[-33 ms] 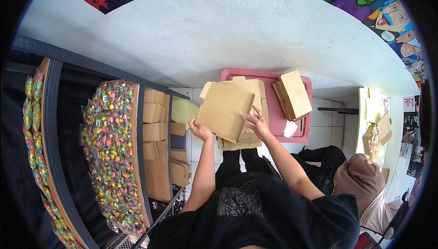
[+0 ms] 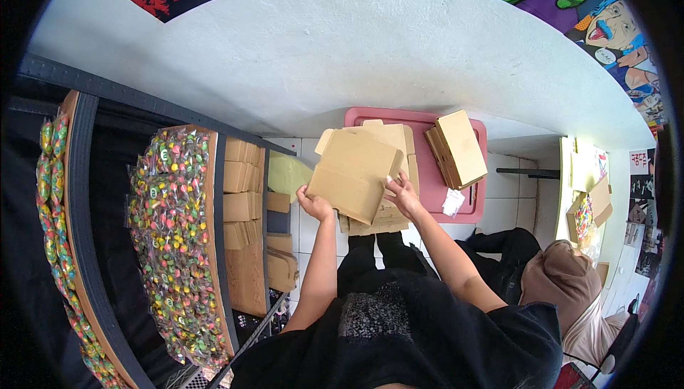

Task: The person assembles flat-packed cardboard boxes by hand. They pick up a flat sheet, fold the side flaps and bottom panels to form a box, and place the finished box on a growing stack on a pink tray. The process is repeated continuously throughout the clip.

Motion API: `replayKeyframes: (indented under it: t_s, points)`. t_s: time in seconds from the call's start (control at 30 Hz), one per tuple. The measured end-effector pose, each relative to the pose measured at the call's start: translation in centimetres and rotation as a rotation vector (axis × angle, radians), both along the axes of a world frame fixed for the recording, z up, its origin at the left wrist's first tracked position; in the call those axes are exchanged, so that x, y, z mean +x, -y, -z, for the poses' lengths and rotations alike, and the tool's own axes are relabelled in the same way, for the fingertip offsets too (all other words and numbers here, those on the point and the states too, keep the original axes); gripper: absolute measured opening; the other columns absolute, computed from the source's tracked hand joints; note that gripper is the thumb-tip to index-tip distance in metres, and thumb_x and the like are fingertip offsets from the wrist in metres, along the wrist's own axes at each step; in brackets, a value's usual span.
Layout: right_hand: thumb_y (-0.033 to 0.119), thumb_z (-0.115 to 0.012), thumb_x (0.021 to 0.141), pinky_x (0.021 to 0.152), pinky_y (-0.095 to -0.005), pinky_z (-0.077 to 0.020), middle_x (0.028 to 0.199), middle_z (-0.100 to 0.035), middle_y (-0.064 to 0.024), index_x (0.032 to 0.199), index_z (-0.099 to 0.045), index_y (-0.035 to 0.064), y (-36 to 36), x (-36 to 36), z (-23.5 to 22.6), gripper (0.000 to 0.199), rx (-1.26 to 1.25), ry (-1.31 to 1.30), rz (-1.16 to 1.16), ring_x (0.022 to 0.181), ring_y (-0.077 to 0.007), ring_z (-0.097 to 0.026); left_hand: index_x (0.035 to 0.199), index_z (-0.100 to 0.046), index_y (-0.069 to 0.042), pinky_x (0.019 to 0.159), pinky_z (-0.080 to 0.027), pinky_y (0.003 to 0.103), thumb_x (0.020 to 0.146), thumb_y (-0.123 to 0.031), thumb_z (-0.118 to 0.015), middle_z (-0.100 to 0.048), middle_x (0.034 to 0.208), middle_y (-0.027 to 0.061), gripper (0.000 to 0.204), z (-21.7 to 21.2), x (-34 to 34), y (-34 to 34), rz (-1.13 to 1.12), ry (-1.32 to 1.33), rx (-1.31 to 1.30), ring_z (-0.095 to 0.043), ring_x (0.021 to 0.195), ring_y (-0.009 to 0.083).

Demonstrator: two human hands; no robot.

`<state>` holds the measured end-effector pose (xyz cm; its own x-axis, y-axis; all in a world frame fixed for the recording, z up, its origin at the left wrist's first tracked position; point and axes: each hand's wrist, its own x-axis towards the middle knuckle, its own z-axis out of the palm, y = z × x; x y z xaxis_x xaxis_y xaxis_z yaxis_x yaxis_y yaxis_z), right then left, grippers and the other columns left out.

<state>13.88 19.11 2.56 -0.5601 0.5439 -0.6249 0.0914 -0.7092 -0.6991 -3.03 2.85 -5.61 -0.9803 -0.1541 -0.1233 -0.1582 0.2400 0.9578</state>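
A brown flat cardboard box (image 2: 354, 168), partly folded, is held tilted in front of me above the low pink table. My left hand (image 2: 315, 205) is closed on its lower left corner. At its right edge, my right hand (image 2: 404, 196) has bent fingers and thumb against the board; how firmly they grip is hard to see. Beneath the held box lies a stack of flat cardboard blanks (image 2: 400, 136), largely covered by it. To their right, a pile of folded cardboard boxes (image 2: 459, 150) sits on the pink table (image 2: 476, 207).
Small white slips (image 2: 452, 201) and a dark pen-like stick lie on the table. On the left, a shelf rack (image 2: 222, 246) holds bagged colourful candies (image 2: 171, 239) and stacked brown boxes (image 2: 241, 175). A person (image 2: 559, 282) sits close on the right. A white wall (image 2: 285, 54) stands behind.
The held box has shifted slightly to the right and its angle has changed a little. My right fingers have bent in against its right edge.
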Motion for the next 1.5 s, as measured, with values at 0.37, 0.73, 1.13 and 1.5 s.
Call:
replayKeyframes:
  t_s: [0.37, 0.73, 1.13, 1.5]
  points:
    - [0.033, -0.038, 0.101, 0.107, -0.0345, -0.0249, 0.139, -0.036, -0.0164, 0.141, -0.028, 0.0011, -1.0, 0.5, 3.8, 0.052, 0.953, 0.393, 0.137, 0.130, -0.0259, -0.030, 0.109, -0.053, -0.008, 0.093, -0.041, 0.044, 0.084, -0.004, -0.046, -0.053, 0.111, 0.0146, 0.027, -0.9, 7.0, -4.6, 0.177, 0.047, -0.308, -0.051, 0.108, 0.0354]
    - [0.013, -0.064, 0.087, 0.064, -0.0261, -0.0428, 0.069, -0.054, -0.0066, 0.100, -0.058, 0.0021, -3.5, 2.6, 10.7, 0.018, 0.683, 0.439, 0.093, 0.066, -0.0090, -0.049, 0.105, -0.054, -0.006, 0.091, -0.040, 0.043, 0.082, 0.000, -0.044, -0.054, 0.103, 0.0158, 0.025, -0.7, 6.9, -4.7, 0.207, -0.010, -0.293, -0.052, 0.102, 0.0355]
    - [0.015, -0.060, 0.092, 0.061, -0.0237, -0.0461, 0.079, -0.064, -0.0007, 0.112, -0.056, 0.0032, -7.1, 1.8, 7.2, 0.023, 0.607, 0.465, -0.072, 0.067, -0.0084, -0.057, 0.098, -0.059, -0.004, 0.091, -0.040, 0.043, 0.075, 0.008, -0.041, -0.054, 0.099, 0.0163, 0.031, -1.7, 6.5, -4.3, 0.246, -0.036, -0.274, -0.052, 0.099, 0.0347]
    - [0.016, -0.066, 0.086, 0.072, -0.0352, -0.0502, 0.094, -0.064, -0.0089, 0.119, -0.055, 0.0067, -8.7, 2.7, 7.0, 0.036, 0.637, 0.618, -0.422, 0.083, -0.0220, -0.062, 0.088, -0.065, -0.004, 0.086, -0.045, 0.039, 0.077, -0.014, -0.075, -0.057, 0.097, 0.0131, 0.018, -0.9, 5.1, -1.8, 0.416, -0.186, -0.315, -0.054, 0.099, 0.0288]
